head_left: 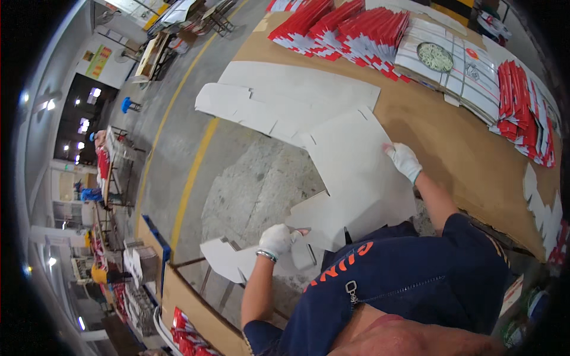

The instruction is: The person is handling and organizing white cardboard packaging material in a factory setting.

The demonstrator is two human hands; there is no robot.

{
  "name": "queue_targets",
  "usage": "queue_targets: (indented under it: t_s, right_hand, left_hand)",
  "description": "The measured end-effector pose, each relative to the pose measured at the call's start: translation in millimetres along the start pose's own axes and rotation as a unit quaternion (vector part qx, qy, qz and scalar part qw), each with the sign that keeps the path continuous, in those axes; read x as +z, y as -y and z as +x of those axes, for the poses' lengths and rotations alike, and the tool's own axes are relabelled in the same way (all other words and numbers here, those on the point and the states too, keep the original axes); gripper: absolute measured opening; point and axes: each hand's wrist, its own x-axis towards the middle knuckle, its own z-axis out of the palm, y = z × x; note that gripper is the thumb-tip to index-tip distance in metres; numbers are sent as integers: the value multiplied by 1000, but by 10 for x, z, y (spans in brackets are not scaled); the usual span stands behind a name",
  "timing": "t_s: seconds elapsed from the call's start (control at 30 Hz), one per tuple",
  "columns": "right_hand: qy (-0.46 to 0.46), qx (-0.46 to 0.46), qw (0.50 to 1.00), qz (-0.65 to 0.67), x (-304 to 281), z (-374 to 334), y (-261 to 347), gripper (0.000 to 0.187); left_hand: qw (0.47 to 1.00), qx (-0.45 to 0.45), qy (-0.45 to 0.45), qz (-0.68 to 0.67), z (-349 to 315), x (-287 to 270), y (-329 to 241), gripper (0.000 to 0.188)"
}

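A large white die-cut carton blank (356,160) with slots and flaps stretches in front of my body, tilted between the table and my waist. My right hand (405,162), in a white glove with bare fingertips, is closed on its right edge. Lower left, my left hand (276,240), gloved too with a bracelet at the wrist, grips the near flaps of the blank, its fingertips against the board. Part of the left fingers is hidden by the glove and board. Beyond the blank, another white cardboard sheet (291,83) lies on the brown table (439,124).
Red and white folded cartons (368,35) stand in bundles along the table's far side. A strapped stack of printed white cartons (451,62) lies beside them, with more red bundles (522,113) at right. A brown board (190,296) is lower left. People work at far-left tables.
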Motion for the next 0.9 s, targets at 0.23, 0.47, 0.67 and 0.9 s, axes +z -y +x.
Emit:
queue_targets:
  t_s: [0.23,0.47,0.67,0.9]
  right_hand:
    - [-125,104,987,-3,203,-209,-53,51]
    - [-217,174,960,24,519,168,110,53]
    - [-212,255,938,100,620,809,507,57]
    - [-283,257,920,80,460,1240,593,50]
  left_hand:
    - [979,114,43,163,876,-1042,106,73]
    - [950,206,76,221,1999,-1870,21,70]
    - [936,214,111,255,2509,-2683,6,65]
    - [930,292,93,201,3036,-3206,-21,59]
